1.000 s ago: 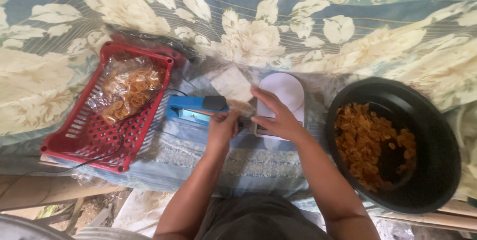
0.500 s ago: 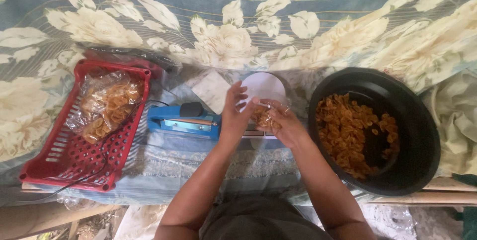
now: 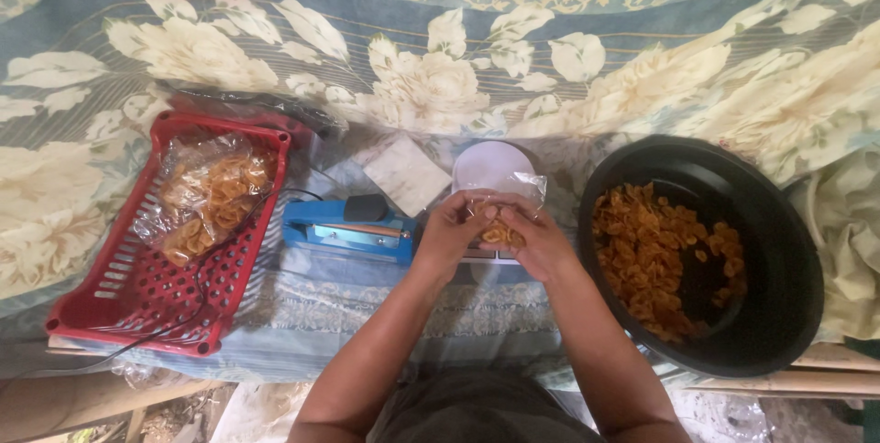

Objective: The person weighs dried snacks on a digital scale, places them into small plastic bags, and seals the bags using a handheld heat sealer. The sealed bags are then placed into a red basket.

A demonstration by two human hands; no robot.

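A red basket [image 3: 137, 287] with filled snack bags [image 3: 206, 195] lies at the left, a blue bag sealer [image 3: 344, 230] just beside the left hand [image 3: 449, 234], and a black basin [image 3: 779, 260] of orange chips [image 3: 655, 255] at the right (all on a flowered cloth [image 3: 229, 49]). Both the left and the right hand [image 3: 536, 243] are closed on a small clear bag [image 3: 502, 214] of chips, held above a white scale [image 3: 490, 166], its mouth pointing away from the person; its long axis cannot be told

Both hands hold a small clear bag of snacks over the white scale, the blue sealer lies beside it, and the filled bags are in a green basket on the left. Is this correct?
Not quite: the basket is red, not green, as the head view shows. The rest holds: the left hand and the right hand hold the small clear bag over the white scale, beside the blue sealer.
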